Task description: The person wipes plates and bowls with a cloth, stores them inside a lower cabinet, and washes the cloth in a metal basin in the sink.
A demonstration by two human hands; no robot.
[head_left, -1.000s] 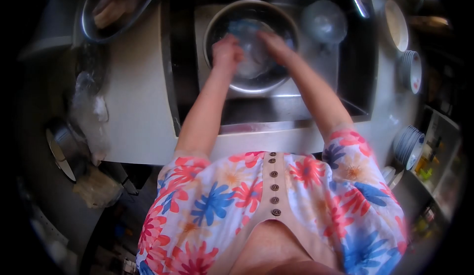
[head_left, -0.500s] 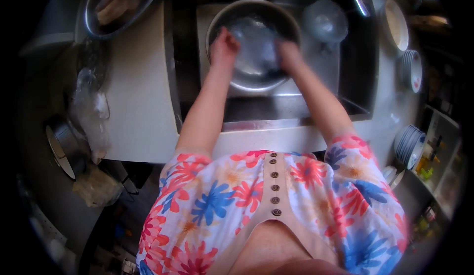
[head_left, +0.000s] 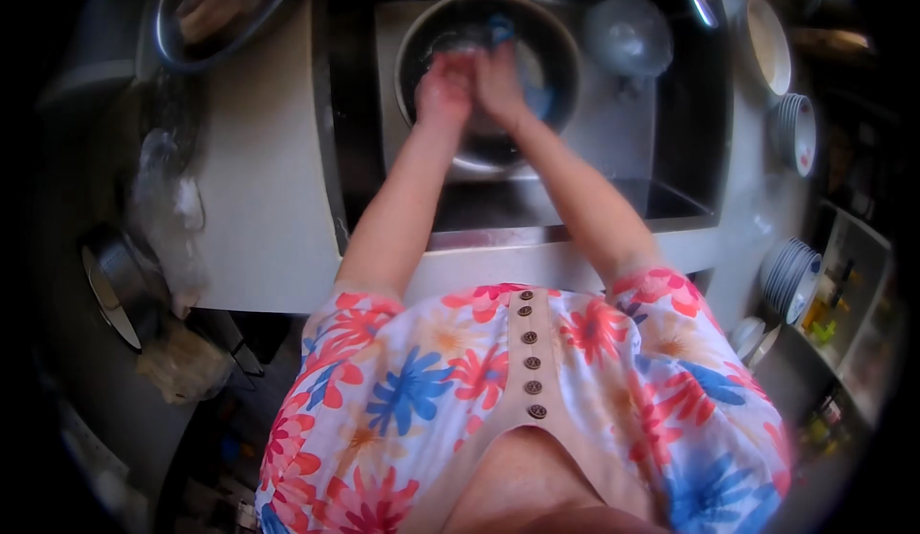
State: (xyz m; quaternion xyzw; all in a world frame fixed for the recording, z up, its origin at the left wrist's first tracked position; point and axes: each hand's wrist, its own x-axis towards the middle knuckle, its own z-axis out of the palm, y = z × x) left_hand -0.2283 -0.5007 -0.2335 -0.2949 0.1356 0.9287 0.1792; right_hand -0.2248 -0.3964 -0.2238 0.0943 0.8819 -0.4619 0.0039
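Note:
Both of my hands are together inside a round metal basin standing in the sink. My left hand has its fingers curled inward, and what is in them is hidden. Pressed close beside it is my right hand, its fingers smeared by motion. A limp, pale blue thing shows past the right hand's outer edge and at its fingertips. Blur hides what kind of thing it is. Wet-looking glints lie low in the basin.
Right of the basin, a translucent bowl sits in the sink below the tap. Stacked bowls and plates line the right side. On the left are an oval metal dish, a plastic bag and a pot.
My right hand has moved left, from the basin's right side to beside my left hand. The pale blue thing, earlier spread wide between the hands, now shows only around the right hand.

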